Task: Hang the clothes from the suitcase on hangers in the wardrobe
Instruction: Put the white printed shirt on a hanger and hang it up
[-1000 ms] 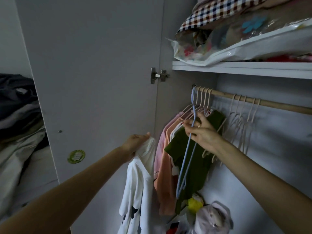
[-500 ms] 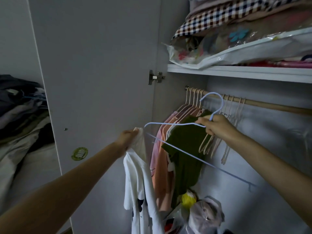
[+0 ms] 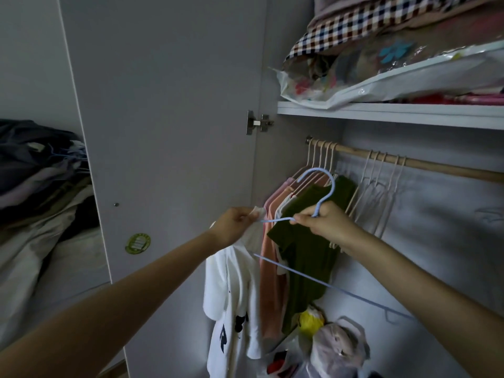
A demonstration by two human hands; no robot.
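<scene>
1. The left hand [image 3: 231, 224] pinches the top of a white T-shirt [image 3: 234, 304], which hangs down below this grip.
2. The right hand [image 3: 324, 223] is curled around a blue hanger [image 3: 319, 192] just under its hook.
3. One hanger arm reaches to the left grip and seems to touch the shirt.
4. Behind the right grip, a green shirt [image 3: 305, 257] hangs on the rod [image 3: 441, 167].

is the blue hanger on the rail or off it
Off. The right hand grips the blue hanger below the rail; its hook hangs free.
</scene>
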